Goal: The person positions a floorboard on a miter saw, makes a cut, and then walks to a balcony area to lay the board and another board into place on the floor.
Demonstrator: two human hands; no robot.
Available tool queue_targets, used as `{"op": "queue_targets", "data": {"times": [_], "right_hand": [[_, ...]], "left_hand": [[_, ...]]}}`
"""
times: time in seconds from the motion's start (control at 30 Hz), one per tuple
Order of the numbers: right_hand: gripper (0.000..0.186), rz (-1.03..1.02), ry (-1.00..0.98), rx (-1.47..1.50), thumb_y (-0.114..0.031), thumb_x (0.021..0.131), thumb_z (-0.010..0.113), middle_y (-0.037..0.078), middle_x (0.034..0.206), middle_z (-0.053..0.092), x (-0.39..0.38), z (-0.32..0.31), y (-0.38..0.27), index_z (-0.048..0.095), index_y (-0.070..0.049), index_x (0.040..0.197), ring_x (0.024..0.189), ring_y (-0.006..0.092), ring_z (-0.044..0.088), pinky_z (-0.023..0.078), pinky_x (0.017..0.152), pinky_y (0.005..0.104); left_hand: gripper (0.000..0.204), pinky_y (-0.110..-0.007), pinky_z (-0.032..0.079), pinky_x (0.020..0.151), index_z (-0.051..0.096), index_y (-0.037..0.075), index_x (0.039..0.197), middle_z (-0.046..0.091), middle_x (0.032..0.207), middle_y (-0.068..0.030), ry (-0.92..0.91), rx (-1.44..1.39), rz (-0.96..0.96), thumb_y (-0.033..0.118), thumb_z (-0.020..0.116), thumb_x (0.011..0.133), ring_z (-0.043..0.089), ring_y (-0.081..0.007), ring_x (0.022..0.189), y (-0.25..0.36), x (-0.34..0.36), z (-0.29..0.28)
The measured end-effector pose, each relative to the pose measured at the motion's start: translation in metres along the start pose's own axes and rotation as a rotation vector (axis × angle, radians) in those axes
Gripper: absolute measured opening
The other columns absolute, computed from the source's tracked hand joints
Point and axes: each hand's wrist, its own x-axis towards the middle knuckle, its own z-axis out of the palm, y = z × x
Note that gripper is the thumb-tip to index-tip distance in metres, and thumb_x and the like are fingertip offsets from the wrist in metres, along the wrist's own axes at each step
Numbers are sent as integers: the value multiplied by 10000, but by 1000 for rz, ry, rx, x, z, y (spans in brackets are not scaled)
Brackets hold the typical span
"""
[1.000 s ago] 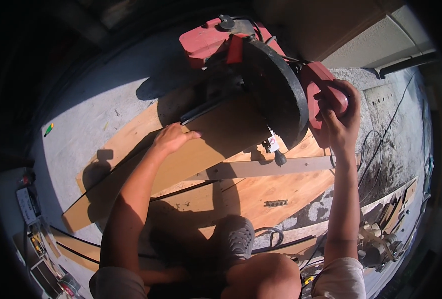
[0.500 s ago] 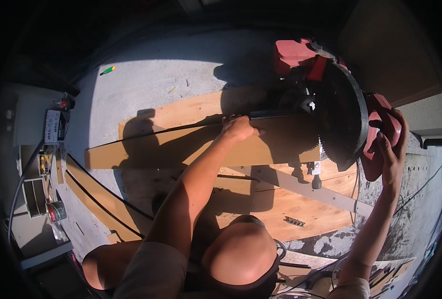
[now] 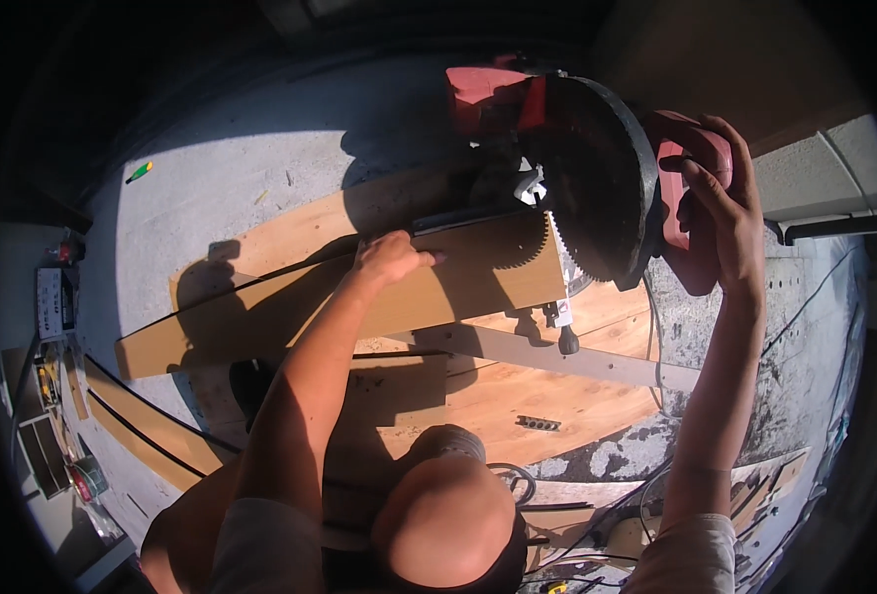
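Note:
My left hand (image 3: 384, 255) grips the far edge of a long brown board (image 3: 409, 307), its fingers over the edge, on a mitre saw with a red motor housing (image 3: 483, 94). The board's right end lies under the toothed blade (image 3: 565, 243), partly inside a dark curved guard (image 3: 612, 198). My right hand (image 3: 730, 223) is wrapped round the saw's red handle (image 3: 676, 223), thumb on the inner side. A dark clamp knob (image 3: 569, 339) sits below the board. Whether the teeth touch the board I cannot tell.
Plywood sheets (image 3: 488, 411) and a metal strip (image 3: 666, 376) lie under the saw. Cables (image 3: 518, 475) run near my knee. Left are board strips (image 3: 151, 436) and a box (image 3: 54, 297). A green-yellow tool (image 3: 140, 171) lies on the concrete (image 3: 221, 119); a wall stands behind right.
My view has shifted and turned, so the board lies flatter than a second ago. The blade's teeth show more over the board's end. Both hands keep their holds.

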Motion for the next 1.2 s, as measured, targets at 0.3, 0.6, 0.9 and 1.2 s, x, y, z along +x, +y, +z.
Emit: {"op": "queue_targets", "data": {"times": [0.3,0.6,0.9,1.2], "right_hand": [[550,-2,21,-33,-234,959,709,105,1240,646,15,-3,-8,494,-108,1449,1053,180,673,545,808,271],[590,3,54,-88,-270,974,684,121,1313,622,13,-8,-5,460,-91,1489,1148,207,645,540,925,315],[592,-64,130,-198,-343,934,741,69,1122,692,18,-7,0,524,-129,1442,765,96,652,549,623,237],[581,-121,147,-170,-336,927,747,75,1164,689,12,-2,9,537,-129,1427,738,92,665,559,650,232]], "left_hand": [[748,-436,466,1018,705,2,1102,695,1201,-188,-154,48,58,690,688,807,646,-353,1154,-2,2,-10],[828,-446,483,927,662,-57,1101,662,1107,-278,-106,102,106,732,599,860,633,-404,1087,-222,-29,-55],[704,-521,479,731,653,-23,788,645,809,-263,-27,300,213,656,542,934,637,-450,832,-298,-35,-51],[574,-542,517,739,707,-15,894,658,862,-290,113,324,225,541,579,958,648,-484,873,-300,-38,-47]]}}
